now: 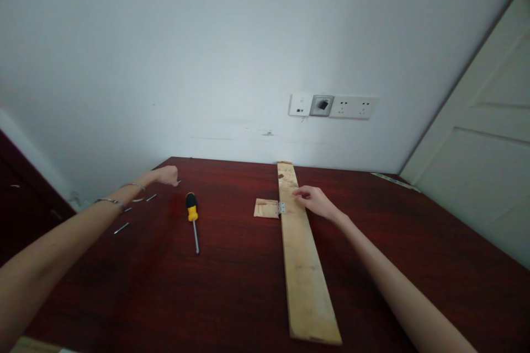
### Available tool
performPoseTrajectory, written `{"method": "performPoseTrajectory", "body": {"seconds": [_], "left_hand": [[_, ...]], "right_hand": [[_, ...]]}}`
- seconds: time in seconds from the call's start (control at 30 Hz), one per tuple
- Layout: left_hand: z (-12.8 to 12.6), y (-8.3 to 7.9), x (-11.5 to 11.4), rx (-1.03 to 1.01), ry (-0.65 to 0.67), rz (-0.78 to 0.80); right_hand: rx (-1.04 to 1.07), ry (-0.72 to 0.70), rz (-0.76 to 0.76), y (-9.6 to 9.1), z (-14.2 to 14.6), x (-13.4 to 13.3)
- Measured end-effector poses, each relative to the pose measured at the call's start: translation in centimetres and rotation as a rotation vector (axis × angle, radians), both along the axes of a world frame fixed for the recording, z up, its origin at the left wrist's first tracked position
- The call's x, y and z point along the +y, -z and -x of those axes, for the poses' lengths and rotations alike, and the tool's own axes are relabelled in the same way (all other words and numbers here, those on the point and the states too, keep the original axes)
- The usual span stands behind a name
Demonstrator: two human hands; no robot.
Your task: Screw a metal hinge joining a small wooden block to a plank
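Observation:
At the far left of the table, my left hand (168,175) is closed low over the surface, its fingers pressed together. A tiny metallic bit shows at the fingertips, too small to name. My right hand (315,201) rests on the right edge of a long wooden board (304,265), fingers loosely bent and apart, gripping nothing I can see. A metal hinge (282,207) joins the board's left edge to a small wooden piece (265,208). Left of these lies a screwdriver (192,210) with a black and yellow handle, its shaft pointing toward me.
Several thin metal pieces, including a rod (121,228) and a shorter bit (151,197), lie near my left forearm. The dark red table (232,287) meets a white wall with sockets (354,107). A white panelled door (484,121) stands at the right.

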State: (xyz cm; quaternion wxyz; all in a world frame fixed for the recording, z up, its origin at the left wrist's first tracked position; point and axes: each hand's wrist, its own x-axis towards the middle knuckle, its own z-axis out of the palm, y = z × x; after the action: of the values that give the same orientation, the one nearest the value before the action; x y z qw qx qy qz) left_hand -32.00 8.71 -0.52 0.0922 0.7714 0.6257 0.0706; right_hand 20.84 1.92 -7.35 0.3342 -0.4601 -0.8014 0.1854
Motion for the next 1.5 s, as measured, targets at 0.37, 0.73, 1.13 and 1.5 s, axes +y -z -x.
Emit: {"method": "performPoseTrajectory", "body": {"seconds": [0.37, 0.73, 1.13, 1.5], "left_hand": [[-16.9, -0.8, 0.6, -0.542, 0.265, -0.244], [-28.5, 3.7, -6.5, -0.918, 0.469, -0.133], [-29.7, 4.6, -7.8, -0.92, 0.452, -0.093], [-29.9, 5.3, -7.8, -0.88, 0.465, -0.101]], "right_hand": [[0.18, 0.078, -0.079, -2.6, 2.2, -1.9], [0.414, 0.013, 0.094, -2.5, 4.0, -2.3], [0.501, -0.069, 0.247, -3.1, 4.8, -3.0], [0.485, -0.085, 0.274, -2.4, 5.1, -2.8]]}}
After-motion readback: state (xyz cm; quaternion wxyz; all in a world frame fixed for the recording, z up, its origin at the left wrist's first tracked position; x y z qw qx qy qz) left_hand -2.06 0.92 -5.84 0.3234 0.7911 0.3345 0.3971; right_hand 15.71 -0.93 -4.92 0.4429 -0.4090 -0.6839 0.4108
